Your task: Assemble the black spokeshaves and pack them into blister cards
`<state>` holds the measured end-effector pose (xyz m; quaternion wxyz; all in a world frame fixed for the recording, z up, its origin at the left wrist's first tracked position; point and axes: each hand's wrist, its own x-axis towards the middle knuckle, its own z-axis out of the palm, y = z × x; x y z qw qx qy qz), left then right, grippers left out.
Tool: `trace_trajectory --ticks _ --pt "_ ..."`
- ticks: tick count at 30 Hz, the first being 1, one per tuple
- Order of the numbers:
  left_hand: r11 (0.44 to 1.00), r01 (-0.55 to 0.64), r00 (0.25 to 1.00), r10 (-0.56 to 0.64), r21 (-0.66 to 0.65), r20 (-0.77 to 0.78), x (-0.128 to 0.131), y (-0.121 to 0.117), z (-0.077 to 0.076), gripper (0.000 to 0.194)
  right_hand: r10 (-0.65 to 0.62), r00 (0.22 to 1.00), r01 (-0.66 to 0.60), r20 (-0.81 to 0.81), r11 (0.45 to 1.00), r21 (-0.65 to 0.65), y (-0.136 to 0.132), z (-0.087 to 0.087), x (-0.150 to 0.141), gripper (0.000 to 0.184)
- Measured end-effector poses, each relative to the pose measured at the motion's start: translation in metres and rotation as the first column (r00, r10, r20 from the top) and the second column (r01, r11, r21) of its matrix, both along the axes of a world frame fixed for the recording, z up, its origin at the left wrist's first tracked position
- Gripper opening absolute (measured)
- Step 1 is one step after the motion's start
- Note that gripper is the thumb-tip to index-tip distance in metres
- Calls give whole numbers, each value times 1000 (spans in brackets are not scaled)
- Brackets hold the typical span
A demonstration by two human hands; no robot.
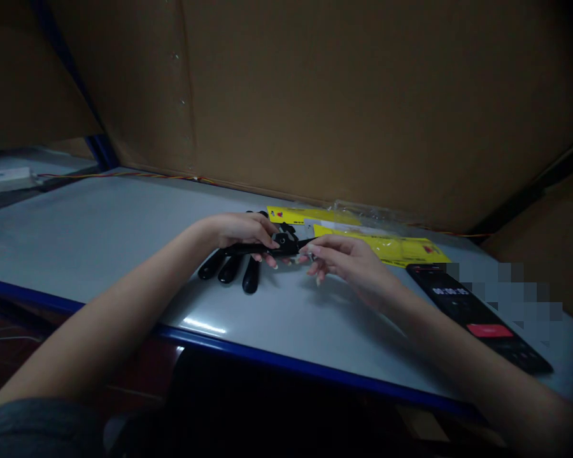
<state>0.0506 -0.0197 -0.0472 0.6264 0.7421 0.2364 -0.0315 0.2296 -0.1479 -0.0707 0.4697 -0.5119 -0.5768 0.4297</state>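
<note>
My left hand (pixel 248 234) is closed around a black plier-like hand tool (pixel 285 244), its thumb resting beside the round pivot. The tool lies roughly level, just above the table, with its narrow end pointing right. At that end, my right hand (pixel 344 254) has thumb and fingers pinched together. Whatever sits between those fingertips is too small and dim to make out. Under and behind the left hand, several black handles (pixel 251 277) with rounded ends fan out on the table; their far parts are mostly hidden by the hand.
Yellow printed packaging (pixel 386 247) and crumpled clear plastic (pixel 363 213) lie behind the hands. A phone (pixel 477 318) showing a timer rests at right on the grey table (pixel 100 235). Cardboard (pixel 339 108) walls the back, and a thin red-yellow wire (pixel 148 175) runs along its foot.
</note>
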Motion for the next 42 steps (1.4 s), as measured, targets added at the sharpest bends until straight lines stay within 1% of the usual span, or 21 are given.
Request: trace_trajectory --ticks 2,4,7,9,11,13,16,18,20,22,24,26,29,31,34,38,40,42 --pt "1000 26 1000 -26 -17 -6 1 -1 -2 42 14 994 -19 -110 999 -45 -1 1 2 27" --pt "999 44 999 -44 -29 -6 1 0 -4 42 35 983 -49 -181 996 -73 -2 1 5 29" --pt "999 41 999 -41 -33 0 2 0 -6 42 50 971 -79 -232 990 -114 -3 -2 6 24" --pt "999 31 1000 -31 -40 -5 2 1 -7 41 49 972 -78 -228 990 -120 -4 -3 7 25" --pt "998 36 999 -36 -50 1 3 0 -9 41 55 979 -77 -198 991 -106 -3 -2 6 27" --pt "997 55 998 -54 -58 17 4 0 -10 40 51 985 -62 -164 996 -65 -3 -1 6 27" --pt "996 52 999 -52 -66 12 7 -2 -13 38 -14 995 16 -99 1000 20 -1 -1 5 24" --pt "996 48 999 -48 -81 2 8 -3 -14 38 -70 997 71 -16 994 88 0 -1 5 22" --pt "992 63 998 -62 -109 12 10 -4 -17 39 -125 988 107 87 976 189 1 -2 4 20" --pt "986 83 996 -78 -143 41 11 -5 -19 37 -186 966 123 181 943 308 1 -2 2 18" --pt "982 89 995 -79 -168 65 13 -7 -21 35 -230 938 113 258 909 401 1 -1 1 15" --pt "981 77 995 -65 -179 74 15 -9 -21 33 -256 910 85 325 884 459 1 0 1 12" --pt "981 43 997 -31 -190 64 17 -13 -21 33 -280 877 58 390 868 493 3 1 3 9" --pt "980 35 998 -23 -198 63 18 -16 -20 34 -280 868 48 410 870 491 4 2 4 9" --pt "978 47 996 -31 -201 83 19 -17 -21 34 -271 861 36 431 876 480 4 1 3 11" --pt "977 58 995 -40 -207 92 19 -17 -23 33 -304 827 27 473 862 507 3 -3 0 13" --pt "975 51 996 -33 -215 86 19 -18 -22 32 -301 831 21 467 857 515 3 -5 -1 13" --pt "976 35 996 -17 -216 84 19 -19 -21 31 -273 849 5 452 861 509 3 -7 -1 16"
